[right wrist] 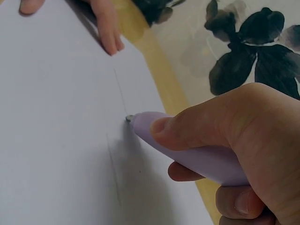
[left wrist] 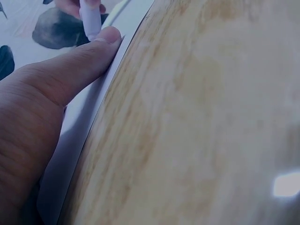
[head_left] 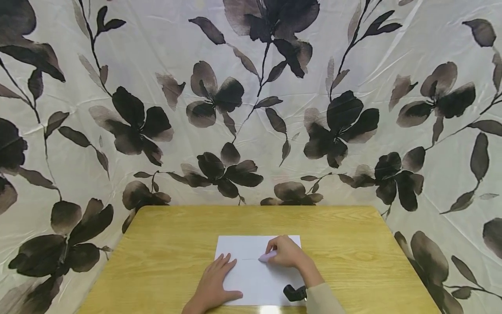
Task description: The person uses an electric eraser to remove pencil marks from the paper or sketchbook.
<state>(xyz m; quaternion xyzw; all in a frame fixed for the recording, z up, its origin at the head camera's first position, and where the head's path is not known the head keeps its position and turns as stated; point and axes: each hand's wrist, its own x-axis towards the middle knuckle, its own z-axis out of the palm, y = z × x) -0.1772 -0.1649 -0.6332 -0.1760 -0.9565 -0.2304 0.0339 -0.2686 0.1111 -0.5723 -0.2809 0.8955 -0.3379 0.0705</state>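
Observation:
A sheet of white paper [head_left: 251, 279] lies on the wooden table. My left hand [head_left: 213, 281] rests flat on its left side, fingers and thumb spread; the thumb [left wrist: 79, 70] shows along the near edge in the left wrist view. My right hand [head_left: 288, 252] grips a thick lavender tool [right wrist: 197, 154] with a short metal tip, thumb and fingers around its body. That tip is right at the paper, at the end of a thin line [right wrist: 120, 89]. Another thin line [right wrist: 112, 168] shows closer to the bottom of the right wrist view.
The yellow wood-grain table [head_left: 168, 244] extends around the sheet on both sides and behind it. Behind the table hangs a pale cloth [head_left: 251, 131] with dark flowers. A black device [head_left: 294, 293] sits at the right wrist, over the sheet's near right corner.

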